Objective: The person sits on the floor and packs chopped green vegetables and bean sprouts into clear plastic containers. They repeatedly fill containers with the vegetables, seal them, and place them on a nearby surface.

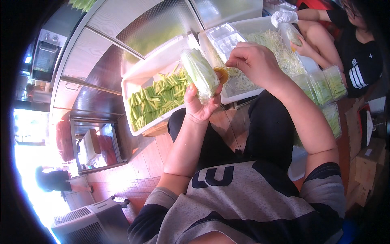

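My left hand holds up a clear plastic pack of pale green cut vegetable stalks. A bundle of yellow rubber bands hangs by the fingers of that hand. To the right of the pack, my right hand is raised with its fingertips pinched together; whether something thin is between them cannot be told. Below and left of the pack, a white plastic tub holds rows of cut green stalks. Behind my right hand, a second white tub contains thin pale shreds and empty clear trays.
At the right sits a co-worker with one gloved hand, holding another pack. Filled clear packs stand beside my right arm. Steel-fronted cabinets line the far side. Cardboard boxes are at lower right, a white appliance at lower left.
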### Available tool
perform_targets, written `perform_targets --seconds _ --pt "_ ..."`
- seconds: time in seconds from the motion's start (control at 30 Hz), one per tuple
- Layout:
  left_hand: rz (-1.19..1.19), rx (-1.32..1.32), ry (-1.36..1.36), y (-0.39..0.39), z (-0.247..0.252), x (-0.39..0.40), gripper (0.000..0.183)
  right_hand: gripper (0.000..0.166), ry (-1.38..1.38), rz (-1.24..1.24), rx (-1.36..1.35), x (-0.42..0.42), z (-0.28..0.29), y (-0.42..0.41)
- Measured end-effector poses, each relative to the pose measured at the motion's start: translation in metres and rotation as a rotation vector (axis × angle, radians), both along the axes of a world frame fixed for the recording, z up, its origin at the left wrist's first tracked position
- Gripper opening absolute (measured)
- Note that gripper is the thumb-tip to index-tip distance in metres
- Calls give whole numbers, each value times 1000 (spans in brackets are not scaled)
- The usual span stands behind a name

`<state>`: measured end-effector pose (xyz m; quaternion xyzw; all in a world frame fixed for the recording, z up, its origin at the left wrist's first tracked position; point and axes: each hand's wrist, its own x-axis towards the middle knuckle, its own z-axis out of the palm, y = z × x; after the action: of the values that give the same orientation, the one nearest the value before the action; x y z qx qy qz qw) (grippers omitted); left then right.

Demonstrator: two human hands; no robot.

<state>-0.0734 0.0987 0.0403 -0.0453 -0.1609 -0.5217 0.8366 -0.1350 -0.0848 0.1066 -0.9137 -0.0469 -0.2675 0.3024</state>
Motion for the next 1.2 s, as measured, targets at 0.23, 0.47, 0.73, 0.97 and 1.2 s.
perform_targets --seconds 0.23,0.47,0.73,0.97,1.2 --pt "79 329 -295 7 -2 5 72 21 220 283 967 4 5 -6" --pt "593 852 -518 20 -10 18 57 15 194 291 638 -44 39 7" --pt "573 592 -478 -54 45 -48 51 65 -329 -328 283 -74 10 20" --pt "-11 465 -792 -83 61 -85 67 45 -438 -141 586 -153 41 -54" --pt "69 533 -438 -34 30 -19 17 36 -684 -745 660 -314 -21 -214"
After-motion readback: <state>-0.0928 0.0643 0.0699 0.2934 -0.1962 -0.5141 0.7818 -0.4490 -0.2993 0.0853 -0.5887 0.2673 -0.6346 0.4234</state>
